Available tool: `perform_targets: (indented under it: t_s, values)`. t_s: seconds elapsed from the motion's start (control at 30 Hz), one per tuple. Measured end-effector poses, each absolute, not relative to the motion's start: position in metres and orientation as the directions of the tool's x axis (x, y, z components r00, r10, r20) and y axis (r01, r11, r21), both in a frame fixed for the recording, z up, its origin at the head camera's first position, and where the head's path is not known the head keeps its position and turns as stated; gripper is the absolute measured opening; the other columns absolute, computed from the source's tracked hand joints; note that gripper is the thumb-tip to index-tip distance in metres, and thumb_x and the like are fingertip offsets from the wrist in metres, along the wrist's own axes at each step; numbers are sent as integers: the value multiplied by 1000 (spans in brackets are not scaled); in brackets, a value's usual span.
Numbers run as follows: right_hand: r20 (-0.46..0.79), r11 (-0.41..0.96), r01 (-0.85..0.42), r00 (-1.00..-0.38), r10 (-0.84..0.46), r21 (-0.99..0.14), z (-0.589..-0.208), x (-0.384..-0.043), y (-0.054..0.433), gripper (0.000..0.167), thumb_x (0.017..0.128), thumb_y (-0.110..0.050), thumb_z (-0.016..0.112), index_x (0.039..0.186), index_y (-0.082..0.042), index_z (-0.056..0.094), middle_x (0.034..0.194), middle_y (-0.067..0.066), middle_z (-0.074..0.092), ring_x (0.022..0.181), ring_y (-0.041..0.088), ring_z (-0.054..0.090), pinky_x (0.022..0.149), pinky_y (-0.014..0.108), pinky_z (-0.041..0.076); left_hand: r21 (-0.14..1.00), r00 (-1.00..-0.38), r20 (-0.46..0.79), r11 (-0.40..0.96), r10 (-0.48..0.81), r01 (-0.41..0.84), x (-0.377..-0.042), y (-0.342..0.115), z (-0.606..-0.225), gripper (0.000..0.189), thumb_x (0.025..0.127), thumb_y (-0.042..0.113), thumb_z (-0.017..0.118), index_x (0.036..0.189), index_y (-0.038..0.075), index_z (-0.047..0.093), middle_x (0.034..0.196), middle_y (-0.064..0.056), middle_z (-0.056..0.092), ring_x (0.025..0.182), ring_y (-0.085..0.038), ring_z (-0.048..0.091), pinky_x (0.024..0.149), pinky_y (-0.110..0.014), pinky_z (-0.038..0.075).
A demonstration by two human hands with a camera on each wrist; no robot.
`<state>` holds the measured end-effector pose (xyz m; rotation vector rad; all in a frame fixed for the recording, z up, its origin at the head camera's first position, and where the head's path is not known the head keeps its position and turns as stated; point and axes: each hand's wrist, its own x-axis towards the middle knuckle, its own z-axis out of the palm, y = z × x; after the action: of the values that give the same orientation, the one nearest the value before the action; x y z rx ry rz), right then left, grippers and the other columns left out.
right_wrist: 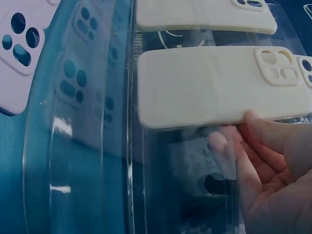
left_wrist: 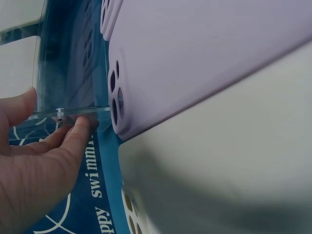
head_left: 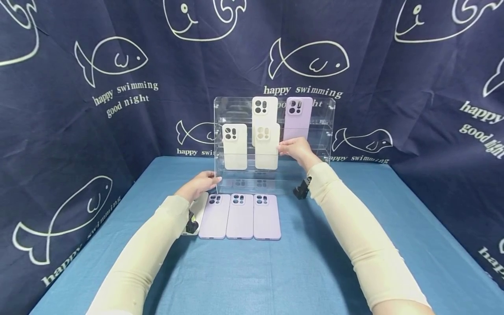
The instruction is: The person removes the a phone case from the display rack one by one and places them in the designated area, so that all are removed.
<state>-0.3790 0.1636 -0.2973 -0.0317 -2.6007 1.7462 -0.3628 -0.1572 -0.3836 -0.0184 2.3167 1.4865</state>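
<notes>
My right hand [head_left: 297, 149] pinches the right edge of a cream phone case [head_left: 267, 151], which stands in a middle tier of a clear acrylic display rack [head_left: 305, 173]. In the right wrist view, the thumb lies on the back of this cream phone case [right_wrist: 195, 90], with fingers behind its edge. At the rack's lower left corner, my left hand [head_left: 201, 183] grips the side panel, thumb on one side and fingers [left_wrist: 73, 136] on the other. Another white case [head_left: 235, 148] stands left in the same tier. Higher up are a white case [head_left: 264, 107] and a purple case [head_left: 298, 116].
Three purple cases [head_left: 240, 218] lie side by side on the blue tablecloth [head_left: 252, 271] before the rack. A white case [head_left: 200, 210] lies left of them, partly under my left wrist. A dark blue fish-print curtain [head_left: 236, 65] hangs behind.
</notes>
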Motion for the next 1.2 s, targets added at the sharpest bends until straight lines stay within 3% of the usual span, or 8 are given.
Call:
perform_targets:
  t_s: [0.17, 0.33, 0.7, 0.93, 1.1, 1.2]
  values:
    - [6, 335, 2, -1000, 23, -942, -300, -380, 167, 37, 93, -15, 66, 125, 5, 62, 123, 23, 63, 93, 17, 71, 105, 34, 51, 873, -926, -322, 440, 197, -210, -363, -158, -384, 63, 103, 26, 47, 152, -1, 19, 156, -19, 29, 143, -34, 33, 124, -48, 21]
    - [34, 210, -28, -999, 29, -977, -303, -382, 169, 38, 93, -10, 65, 126, 8, 59, 125, 26, 59, 73, 2, 67, 101, 33, 54, 875, -929, -312, 440, 200, -199, -364, -157, -385, 63, 104, 26, 46, 152, -2, 18, 156, -20, 28, 143, -34, 33, 124, -48, 22]
    - [46, 58, -44, -999, 28, -997, -299, -384, 174, 42, 95, -11, 62, 132, 7, 54, 127, 26, 60, 78, 7, 70, 90, 31, 60, 873, -929, -314, 444, 195, -202, -363, -158, -384, 67, 103, 28, 48, 153, -2, 15, 158, -21, 22, 143, -34, 33, 124, -50, 18]
    - [78, 22, -77, -996, 43, -997, -294, -381, 175, 42, 95, -11, 62, 132, 8, 54, 127, 27, 58, 76, 6, 70, 89, 31, 60, 892, -940, -278, 416, 195, -178, -365, -156, -387, 64, 103, 23, 48, 151, -6, 18, 155, -24, 26, 141, -36, 36, 122, -43, 28]
    - [132, -23, -134, -988, 80, -991, -290, -380, 174, 40, 95, -9, 62, 129, 9, 56, 101, 13, 74, 72, 6, 70, 81, 27, 62, 893, -940, -280, 412, 197, -180, -366, -156, -388, 63, 103, 22, 48, 151, -6, 18, 155, -24, 27, 141, -36, 36, 122, -43, 29]
    - [167, -64, -175, -980, 112, -983, -288, -378, 174, 41, 94, -9, 64, 129, 10, 55, 80, -1, 71, 72, 6, 68, 78, 26, 63, 889, -936, -290, 418, 199, -187, -367, -157, -388, 63, 103, 23, 48, 152, -4, 18, 156, -23, 26, 141, -35, 35, 122, -44, 27]
